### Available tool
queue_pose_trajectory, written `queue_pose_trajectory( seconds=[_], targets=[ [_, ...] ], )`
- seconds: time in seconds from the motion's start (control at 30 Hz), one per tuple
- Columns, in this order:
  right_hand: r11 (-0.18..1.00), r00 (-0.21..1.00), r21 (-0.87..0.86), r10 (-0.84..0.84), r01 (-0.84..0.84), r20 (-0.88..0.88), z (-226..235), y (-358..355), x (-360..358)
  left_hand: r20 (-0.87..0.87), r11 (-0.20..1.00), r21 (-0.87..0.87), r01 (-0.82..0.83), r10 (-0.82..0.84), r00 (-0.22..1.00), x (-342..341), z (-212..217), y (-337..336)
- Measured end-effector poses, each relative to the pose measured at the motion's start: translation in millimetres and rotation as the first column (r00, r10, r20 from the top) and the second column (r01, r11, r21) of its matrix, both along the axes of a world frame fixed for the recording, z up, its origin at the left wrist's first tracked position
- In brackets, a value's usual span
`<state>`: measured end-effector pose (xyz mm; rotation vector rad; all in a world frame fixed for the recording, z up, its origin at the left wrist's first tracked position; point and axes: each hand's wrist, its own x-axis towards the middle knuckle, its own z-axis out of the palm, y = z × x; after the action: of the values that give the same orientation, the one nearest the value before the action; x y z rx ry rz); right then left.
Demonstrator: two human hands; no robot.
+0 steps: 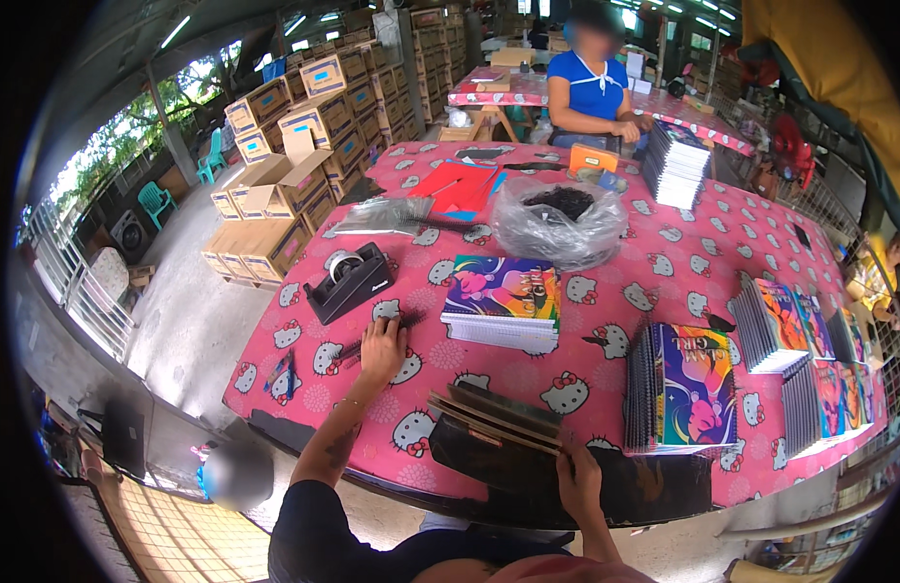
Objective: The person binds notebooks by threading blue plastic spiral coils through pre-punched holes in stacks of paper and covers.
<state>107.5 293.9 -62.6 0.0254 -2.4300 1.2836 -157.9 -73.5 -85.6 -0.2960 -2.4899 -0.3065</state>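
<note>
My left hand [381,352] reaches forward on the table, its fingers closed over a thin bundle of black binding coils [351,354]. At the near edge, my right hand [579,480] grips the right end of a dark wooden holder with long parallel slats [499,416]. The holder rests on a black patch of the table edge. Beyond it lies a stack of spiral notebooks [501,296] with colourful covers, its white page edges facing me. A black tape dispenser [351,282] stands beyond my left hand. Small scissors [280,372] appear to lie left of the coils.
Pink patterned cloth covers the table [450,364]. Notebook stacks [685,389] stand on the right. A clear plastic bag [557,233] with black contents lies mid-table, near red sheets [458,187]. Across the table is a person in blue [588,92]. Cartons [265,194] are piled at the left.
</note>
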Motion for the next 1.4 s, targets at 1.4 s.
queue_pose_trajectory(
  seconds=[1.4],
  targets=[
    [0.989, 0.996, 0.127, -0.078, 0.073, 0.036, 0.2, -8.0, -2.8, -0.102, 0.945, 0.152, 0.29, -0.277, 0.955, -226.4, 139.5, 133.8]
  ],
)
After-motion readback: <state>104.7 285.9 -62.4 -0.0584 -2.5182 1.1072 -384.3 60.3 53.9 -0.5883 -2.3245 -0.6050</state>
